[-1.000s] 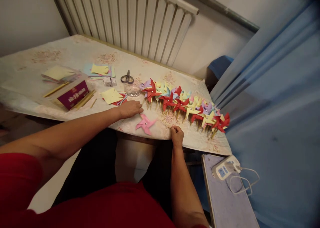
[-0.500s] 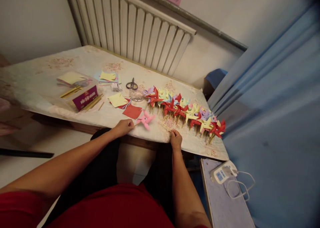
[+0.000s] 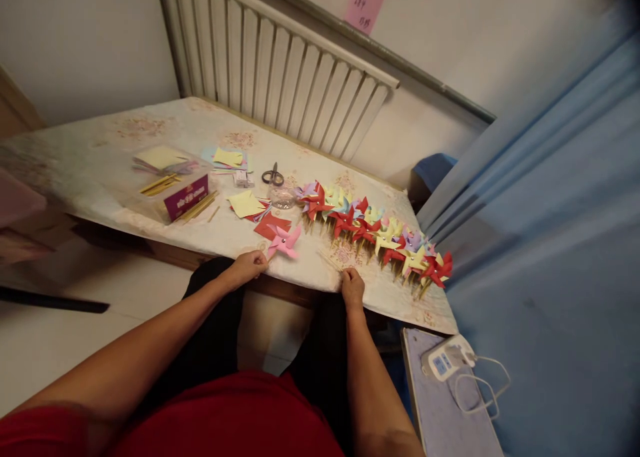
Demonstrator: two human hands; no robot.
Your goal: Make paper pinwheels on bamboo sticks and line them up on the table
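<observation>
Pinched by its stick in my left hand (image 3: 251, 267) is a pink paper pinwheel (image 3: 283, 243), tilted up over the front edge of the table. My right hand (image 3: 353, 286) is closed at the same edge around the end of a thin wooden stick (image 3: 330, 261), which points away to the upper left. Behind the pinwheel lies a red paper piece (image 3: 273, 225), beside a stack of cut paper with a yellow sheet (image 3: 245, 203) on top. Several finished pinwheels (image 3: 367, 231) in mixed colours stand in rows beyond my right hand.
Scissors (image 3: 273, 175) and a clear dish (image 3: 283, 198) lie mid-table. To the left is a clear box with a purple label (image 3: 187, 196), with wooden sticks (image 3: 201, 207) beside it. A power strip (image 3: 449, 357) with a white cable sits on a stool (image 3: 450, 423) at right.
The pink pinwheel has swung left and more upright in my left hand. My right hand keeps hold of the stick in about the same place. The camera view has shifted slightly.
</observation>
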